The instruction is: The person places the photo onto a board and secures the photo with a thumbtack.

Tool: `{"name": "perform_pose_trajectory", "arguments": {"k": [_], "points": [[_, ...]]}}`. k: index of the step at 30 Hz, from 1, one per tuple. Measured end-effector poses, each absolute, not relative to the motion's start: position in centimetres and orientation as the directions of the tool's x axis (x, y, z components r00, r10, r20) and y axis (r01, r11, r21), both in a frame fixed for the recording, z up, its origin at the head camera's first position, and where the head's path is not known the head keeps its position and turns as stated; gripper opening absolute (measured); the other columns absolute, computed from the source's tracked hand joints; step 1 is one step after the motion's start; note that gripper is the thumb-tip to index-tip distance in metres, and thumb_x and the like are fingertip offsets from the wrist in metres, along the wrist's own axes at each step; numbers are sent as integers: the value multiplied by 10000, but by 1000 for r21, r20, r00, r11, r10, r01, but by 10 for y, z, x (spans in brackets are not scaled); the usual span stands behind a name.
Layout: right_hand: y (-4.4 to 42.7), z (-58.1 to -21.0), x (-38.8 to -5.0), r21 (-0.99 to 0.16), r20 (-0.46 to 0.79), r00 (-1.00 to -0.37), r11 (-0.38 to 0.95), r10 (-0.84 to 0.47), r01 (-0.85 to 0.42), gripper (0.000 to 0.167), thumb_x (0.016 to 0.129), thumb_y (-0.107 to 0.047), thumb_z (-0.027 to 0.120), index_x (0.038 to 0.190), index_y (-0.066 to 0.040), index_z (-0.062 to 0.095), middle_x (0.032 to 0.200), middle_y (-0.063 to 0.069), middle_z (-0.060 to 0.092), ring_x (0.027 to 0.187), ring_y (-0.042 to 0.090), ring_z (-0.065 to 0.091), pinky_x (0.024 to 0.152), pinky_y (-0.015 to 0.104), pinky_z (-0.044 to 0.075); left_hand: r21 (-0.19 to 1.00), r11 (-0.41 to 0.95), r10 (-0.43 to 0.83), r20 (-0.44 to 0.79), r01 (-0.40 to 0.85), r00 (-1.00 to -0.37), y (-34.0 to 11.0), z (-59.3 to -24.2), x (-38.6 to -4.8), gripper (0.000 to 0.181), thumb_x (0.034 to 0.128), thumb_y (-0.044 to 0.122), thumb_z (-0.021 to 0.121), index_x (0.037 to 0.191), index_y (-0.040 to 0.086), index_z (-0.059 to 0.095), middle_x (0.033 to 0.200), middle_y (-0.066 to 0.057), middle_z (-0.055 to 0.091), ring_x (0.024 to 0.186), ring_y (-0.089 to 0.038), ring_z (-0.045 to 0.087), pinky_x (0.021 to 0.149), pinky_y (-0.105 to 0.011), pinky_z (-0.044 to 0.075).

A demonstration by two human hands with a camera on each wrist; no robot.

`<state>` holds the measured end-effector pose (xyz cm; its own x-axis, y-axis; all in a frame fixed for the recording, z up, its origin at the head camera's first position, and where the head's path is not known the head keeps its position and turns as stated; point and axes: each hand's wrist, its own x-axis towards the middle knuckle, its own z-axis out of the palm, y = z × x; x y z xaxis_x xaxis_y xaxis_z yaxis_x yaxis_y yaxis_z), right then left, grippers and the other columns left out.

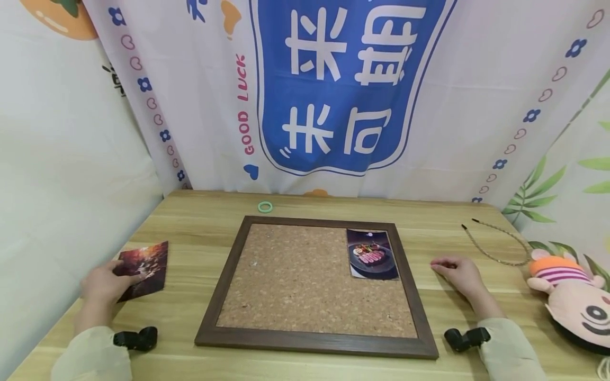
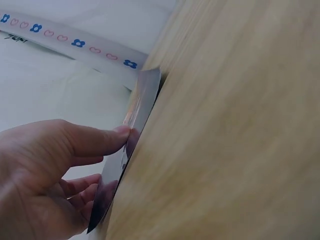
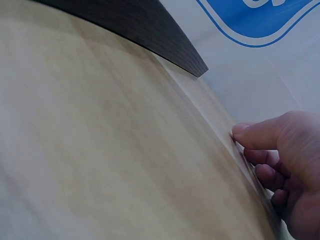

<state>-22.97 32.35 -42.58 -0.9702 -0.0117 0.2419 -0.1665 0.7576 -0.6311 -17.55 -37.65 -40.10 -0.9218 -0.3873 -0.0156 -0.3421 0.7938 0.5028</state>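
A person's left hand [image 1: 102,288] pinches a glossy rectangular photo print in dark red and orange [image 1: 152,264], its thumb laid on the printed face and the other fingers at the left edge and partly hidden beneath. The print is over the left side of the pale wood-grain bench [image 1: 190,227], well apart from a rectangular cork board with a dark brown wooden frame [image 1: 295,286]; in the left wrist view it stands tilted and bowed beside the bench surface. On the cork, in the far right corner, lies a second print showing sliced meat on a dark plate [image 1: 371,256]. The right hand [image 1: 459,272] rests near the bench just right of the frame, its fingers bent inward with the thumb close to them; I cannot tell whether anything small is between their tips. Beyond the frame lies a thin pale green ring [image 1: 265,211]. Farther right are a thin looped brown cord with dark ends [image 1: 512,264] and a pink plush toy with an orange and striped top [image 1: 572,304].
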Motion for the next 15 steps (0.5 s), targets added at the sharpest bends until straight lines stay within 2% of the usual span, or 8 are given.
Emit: {"name": "perform_pose_trajectory", "arguments": {"k": [7, 10, 12, 15], "points": [[323, -427, -230, -647, 247, -969, 748, 21, -149, 217, 829, -187, 588, 887, 8, 663, 900, 162, 620, 876, 310, 534, 726, 389, 394, 620, 674, -455, -79, -401, -887, -373, -401, -180, 651, 755, 168, 623, 1243, -134, 316, 1225, -391, 255, 1106, -512, 227, 889, -537, 231], [324, -427, -230, -679, 251, -967, 721, 54, -136, 240, 847, -181, 563, 928, 29, 646, 900, 170, 620, 842, 250, 557, 700, 326, 426, 649, 640, -468, -95, -411, -879, -372, -401, -182, 608, 760, 130, 612, 1239, -121, 334, 1214, -386, 281, 1096, -504, 257, 880, -532, 258], [324, -427, -229, -721, 249, -966, 680, 73, -134, 250, 853, -157, 552, 955, 60, 624, 877, 181, 623, 769, 171, 578, 644, 262, 445, 652, 641, -466, -89, -405, -880, -372, -403, -183, 584, 764, 125, 601, 1234, -115, 353, 1200, -381, 306, 1087, -497, 281, 872, -526, 274], [324, -426, -229, -775, 244, -965, 617, 92, -137, 263, 846, -129, 559, 976, 97, 596, 838, 187, 622, 650, 68, 573, 556, 203, 453, 676, 618, -467, -97, -403, -879, -373, -404, -184, 570, 783, 145, 588, 1250, -90, 361, 1237, -364, 280, 1125, -486, 247, 896, -521, 242]]}}
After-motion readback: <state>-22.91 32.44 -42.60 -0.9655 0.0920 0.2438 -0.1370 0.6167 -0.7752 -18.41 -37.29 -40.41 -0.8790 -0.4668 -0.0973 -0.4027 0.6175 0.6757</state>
